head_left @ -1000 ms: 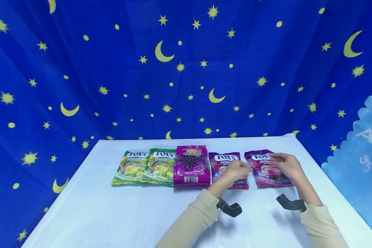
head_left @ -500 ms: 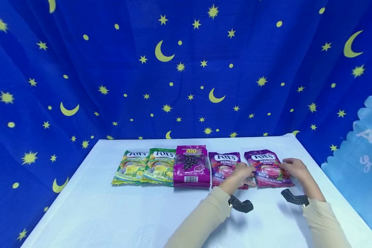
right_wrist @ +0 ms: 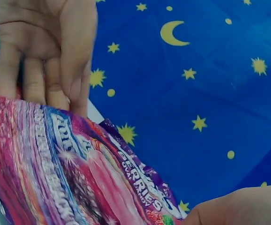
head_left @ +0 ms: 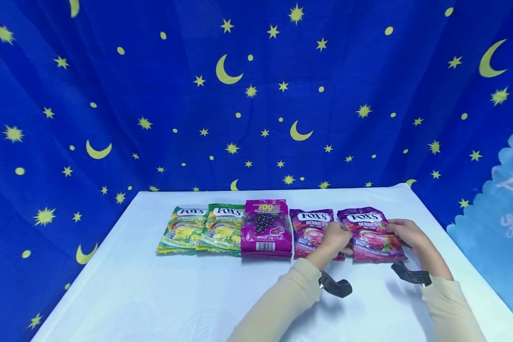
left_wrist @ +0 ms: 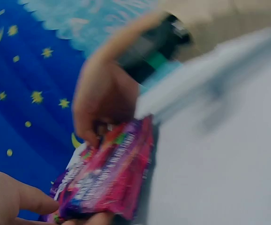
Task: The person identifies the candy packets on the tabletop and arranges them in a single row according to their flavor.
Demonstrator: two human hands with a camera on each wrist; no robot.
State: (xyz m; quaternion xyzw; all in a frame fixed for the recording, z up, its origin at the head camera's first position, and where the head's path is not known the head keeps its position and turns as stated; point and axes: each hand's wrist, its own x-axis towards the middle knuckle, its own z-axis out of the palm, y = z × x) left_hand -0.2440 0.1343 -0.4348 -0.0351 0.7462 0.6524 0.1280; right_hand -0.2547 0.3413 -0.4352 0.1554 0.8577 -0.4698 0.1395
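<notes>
A purple and red bag of berry candy [head_left: 369, 235] at the right end of the row is held between both hands. My left hand [head_left: 337, 237] grips its left edge; in the left wrist view, fingertips show beneath the bag and the thumb lies at its side. My right hand [head_left: 409, 232] holds the opposite edge, the thumb side toward the top. Seen from the right wrist, the left hand's fingers [right_wrist: 34, 82] reach behind the bag's edge. A second berry candy bag [head_left: 303, 232] lies just left, partly covered by my left hand.
Further left on the white table [head_left: 154, 294] lie a magenta blackcurrant candy bag [head_left: 266, 232] and two green and yellow candy bags, one [head_left: 221, 228] overlapping the other [head_left: 181, 230]. Behind stands a blue star-and-moon cloth [head_left: 256, 109].
My left hand has moved right to the bag's left edge. My right hand has shifted from over the bag's face to its right edge, and both hands now grip it.
</notes>
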